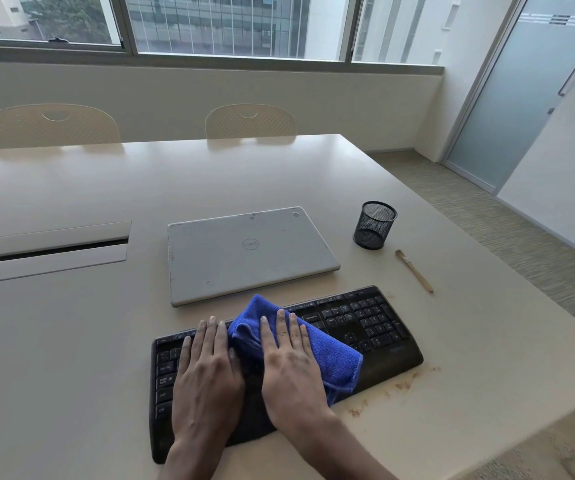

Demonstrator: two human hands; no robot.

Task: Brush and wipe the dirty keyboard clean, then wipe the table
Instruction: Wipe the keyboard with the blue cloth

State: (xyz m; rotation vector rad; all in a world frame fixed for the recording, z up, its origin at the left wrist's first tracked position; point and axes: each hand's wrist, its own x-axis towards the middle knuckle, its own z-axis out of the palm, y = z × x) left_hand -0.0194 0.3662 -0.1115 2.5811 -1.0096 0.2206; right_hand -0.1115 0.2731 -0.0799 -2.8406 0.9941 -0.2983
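- Black keyboard (365, 327) lies angled at the near edge of the beige table (71, 341), just in front of a closed grey laptop (248, 252).
- Right hand (289, 368) flat, fingers straight, pressing a blue cloth (334, 358) onto the keyboard's middle.
- Left hand (206, 372) flat too, fingers straight, resting on the left keys, thumb side touching the cloth.
- Brown crumbs (404, 384) on the table along the keyboard's right front edge.
- Small brush (414, 271) lies on the table, right of the laptop, near a black mesh cup (373, 226), apart from the keyboard.
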